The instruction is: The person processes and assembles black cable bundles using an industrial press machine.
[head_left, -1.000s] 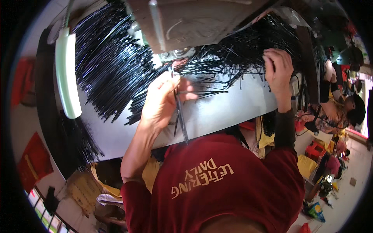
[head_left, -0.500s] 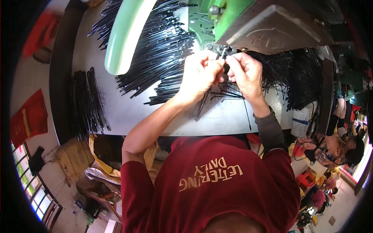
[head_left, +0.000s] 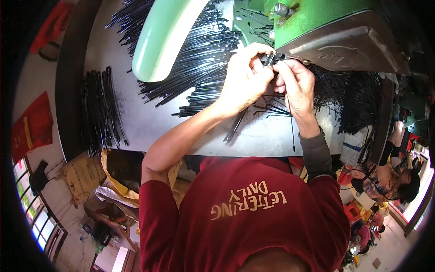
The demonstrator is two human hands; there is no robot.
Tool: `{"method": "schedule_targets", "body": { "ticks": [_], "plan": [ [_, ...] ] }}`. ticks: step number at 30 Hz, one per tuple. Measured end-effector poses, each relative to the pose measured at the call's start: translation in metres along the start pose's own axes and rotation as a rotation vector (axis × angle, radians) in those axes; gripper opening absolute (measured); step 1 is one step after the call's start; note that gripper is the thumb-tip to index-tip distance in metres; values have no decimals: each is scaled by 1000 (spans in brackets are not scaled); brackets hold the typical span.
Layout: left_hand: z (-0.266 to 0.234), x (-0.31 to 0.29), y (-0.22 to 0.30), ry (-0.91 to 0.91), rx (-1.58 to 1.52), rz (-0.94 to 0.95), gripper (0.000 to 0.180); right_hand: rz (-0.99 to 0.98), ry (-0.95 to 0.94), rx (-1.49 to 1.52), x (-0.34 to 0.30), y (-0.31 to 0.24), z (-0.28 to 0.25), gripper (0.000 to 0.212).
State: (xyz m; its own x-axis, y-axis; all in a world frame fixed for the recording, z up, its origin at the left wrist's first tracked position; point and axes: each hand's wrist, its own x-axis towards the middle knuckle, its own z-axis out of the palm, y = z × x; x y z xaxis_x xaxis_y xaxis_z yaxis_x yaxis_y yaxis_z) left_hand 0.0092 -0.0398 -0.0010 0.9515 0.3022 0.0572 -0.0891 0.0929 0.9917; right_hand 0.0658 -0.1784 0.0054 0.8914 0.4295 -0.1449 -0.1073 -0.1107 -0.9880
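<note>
My left hand (head_left: 248, 80) is closed round a few thin black rods (head_left: 234, 126); their lower ends stick out below the palm over the table. Close beside it, my right hand (head_left: 297, 86) has thumb and fingers pinched together, and what lies in the pinch is hidden. Both sets of fingertips meet at the small metal working point of a green machine (head_left: 308, 20), under its dark metal cover (head_left: 349, 47). Several loose black rods with bent ends (head_left: 274, 110) lie below the hands.
A large pile of black rods (head_left: 195, 59) covers the table's left middle, with a smaller bundle (head_left: 103, 109) farther left. More rods (head_left: 355, 97) are heaped at right. A pale green lamp (head_left: 165, 41) hangs over the pile. Another person (head_left: 385, 179) sits at far right.
The view has shifted a little, so the machine and lamp sit farther right. Both hands stay together at the machine; my left index finger now reaches farther up and arches over the rods.
</note>
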Motion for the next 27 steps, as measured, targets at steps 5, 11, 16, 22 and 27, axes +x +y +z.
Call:
{"method": "schedule_targets", "body": {
  "ticks": [5,11,16,22,27],
  "plan": [
    [0,4,-4,-7,-50,-18,24,22,20,197,2,6,-1,12],
    [4,7,3,-8,-21,16,21,-10,24,230,3,4,-1,14],
    [3,12,-1,-27,21,29,24,72,5,325,6,7,-3,15],
    [-6,17,2,-106,26,14,26,296,-215,460,15,-6,-19,24],
    [-10,19,0,-160,-74,-85,24,268,-221,409,15,-3,-17,26]
  ]
}}
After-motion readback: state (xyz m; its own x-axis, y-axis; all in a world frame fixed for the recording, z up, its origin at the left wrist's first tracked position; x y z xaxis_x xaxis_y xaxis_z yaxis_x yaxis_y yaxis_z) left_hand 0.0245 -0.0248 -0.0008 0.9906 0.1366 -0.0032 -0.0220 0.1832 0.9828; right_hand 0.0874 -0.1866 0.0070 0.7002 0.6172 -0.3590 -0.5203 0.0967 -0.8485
